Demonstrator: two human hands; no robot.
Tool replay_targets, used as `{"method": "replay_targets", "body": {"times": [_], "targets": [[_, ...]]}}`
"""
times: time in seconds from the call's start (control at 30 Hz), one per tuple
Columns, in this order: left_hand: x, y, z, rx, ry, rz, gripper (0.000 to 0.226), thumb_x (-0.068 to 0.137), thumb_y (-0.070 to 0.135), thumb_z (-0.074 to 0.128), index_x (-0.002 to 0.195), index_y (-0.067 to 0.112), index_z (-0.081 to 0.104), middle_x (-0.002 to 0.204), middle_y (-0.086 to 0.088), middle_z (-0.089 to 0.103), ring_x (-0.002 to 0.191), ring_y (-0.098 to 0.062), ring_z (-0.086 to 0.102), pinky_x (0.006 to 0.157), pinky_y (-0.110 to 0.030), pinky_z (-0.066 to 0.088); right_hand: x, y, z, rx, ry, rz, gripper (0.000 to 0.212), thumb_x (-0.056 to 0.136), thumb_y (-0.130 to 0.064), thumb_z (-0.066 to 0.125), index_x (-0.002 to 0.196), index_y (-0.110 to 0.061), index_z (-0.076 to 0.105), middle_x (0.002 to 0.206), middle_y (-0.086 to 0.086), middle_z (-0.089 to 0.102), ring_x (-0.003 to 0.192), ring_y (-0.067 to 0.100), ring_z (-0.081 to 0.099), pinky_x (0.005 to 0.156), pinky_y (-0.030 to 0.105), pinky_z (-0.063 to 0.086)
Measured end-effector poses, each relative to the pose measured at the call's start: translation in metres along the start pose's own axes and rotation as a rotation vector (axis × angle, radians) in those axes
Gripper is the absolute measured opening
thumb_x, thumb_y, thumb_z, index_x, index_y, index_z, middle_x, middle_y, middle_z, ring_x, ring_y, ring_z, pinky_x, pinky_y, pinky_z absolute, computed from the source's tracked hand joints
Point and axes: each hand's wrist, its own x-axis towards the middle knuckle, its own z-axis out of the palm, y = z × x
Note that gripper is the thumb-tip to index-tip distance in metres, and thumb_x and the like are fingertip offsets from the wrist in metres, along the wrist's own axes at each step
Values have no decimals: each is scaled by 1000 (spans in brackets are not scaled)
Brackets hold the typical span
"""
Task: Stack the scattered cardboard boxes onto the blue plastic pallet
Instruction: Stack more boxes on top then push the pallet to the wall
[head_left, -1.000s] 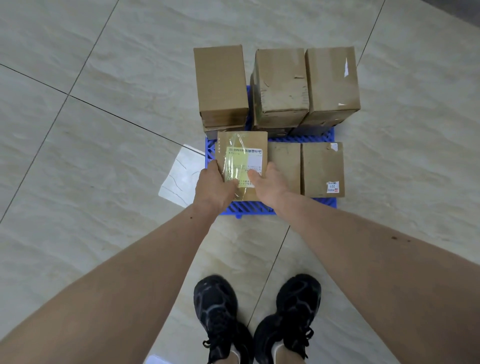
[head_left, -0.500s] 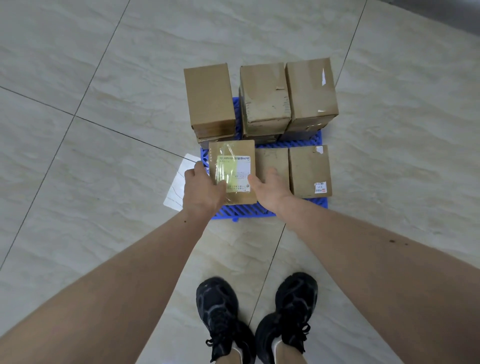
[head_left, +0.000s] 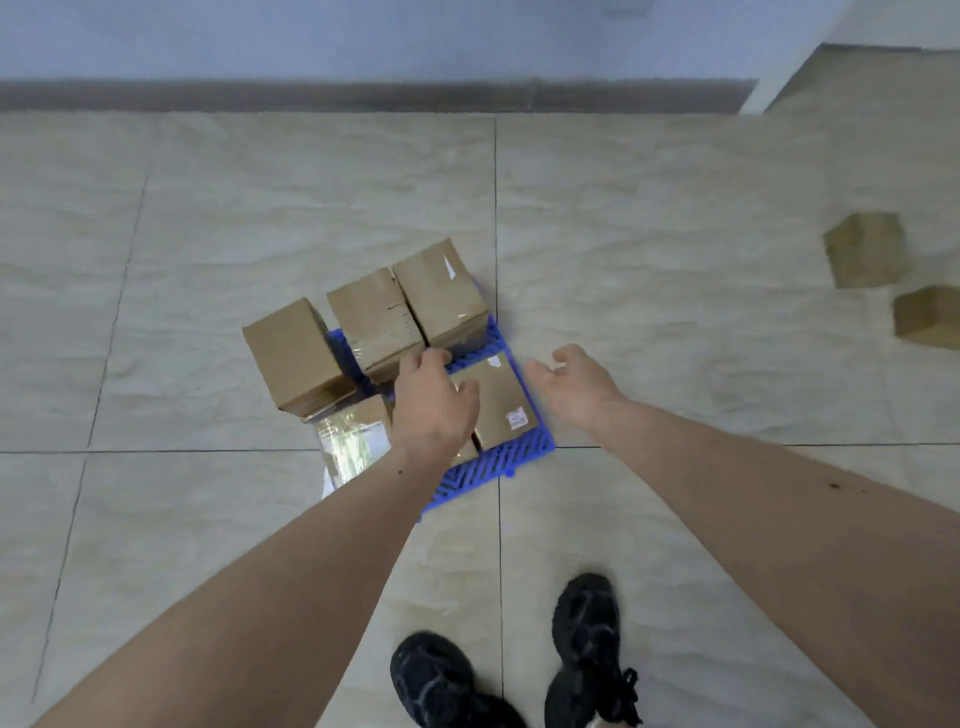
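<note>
Blue plastic pallet (head_left: 496, 470) lies on the tile floor (head_left: 675, 291) just ahead of the person's shoes (head_left: 587, 644). On it: three taller cardboard boxes along the far edge, namely left box (head_left: 291, 353), which overhangs the pallet's left side, middle box (head_left: 371, 314), and right box (head_left: 436, 291); a flat box with a small label (head_left: 501, 400) on the near right; a film-wrapped box with a printed label (head_left: 353, 439) at near left, partly hidden by the forearm. Left hand (head_left: 431, 405) hovers over the pallet, fingers loosely curled, empty. Right hand (head_left: 571, 387) is spread open just beside the pallet's right edge, empty. Remaining: two loose boxes (head_left: 865, 249) on the floor well off to the right. Judgement: mostly stacked; at least those two left to fetch.
</note>
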Motion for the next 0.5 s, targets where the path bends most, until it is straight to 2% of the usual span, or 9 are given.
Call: {"method": "replay_targets", "body": {"times": [0.07,0.13,0.2,0.27,0.43,0.5], "targets": [[-1,32,16,7,-39,45,42,91,29,57,130,14,52,136,-5,42,122,-24,48,97,-31,37,4,18,-32,30,40,20,61,92,-51,50,138,-12,40,134,10,55,119,27,55,94,30,41],[-3,63,36,19,-72,78,40,90,28,57,127,13,54,136,-6,43,123,-24,47,100,-33,36,8,40,-65,63,67,47,62,92,-52,51,139,-12,41,136,10,54,123,28,52,100,33,40],[-5,95,61,32,-112,106,40,90,28,58,126,12,54,136,-6,43,121,-24,49,101,-31,35,14,67,-101,101,83,83,63,92,-52,51,139,-12,41,137,11,53,124,28,52,103,34,40],[-7,127,88,34,-152,125,39,90,29,59,125,12,55,134,-6,43,115,-24,52,95,-26,36,21,95,-137,129,92,116,64,93,-52,50,141,-12,39,139,10,51,125,28,50,104,34,39],[-8,213,153,51,-207,158,35,90,31,59,121,13,57,133,-4,43,110,-21,55,92,-26,38,45,159,-229,151,124,160,63,94,-51,49,142,-10,39,141,9,49,129,28,46,105,34,36],[-7,248,177,58,-215,160,34,90,32,59,120,14,58,133,-2,44,108,-19,57,85,-22,37,55,183,-265,136,133,169,62,94,-50,49,141,-10,40,141,10,50,129,28,46,104,33,35]]}}
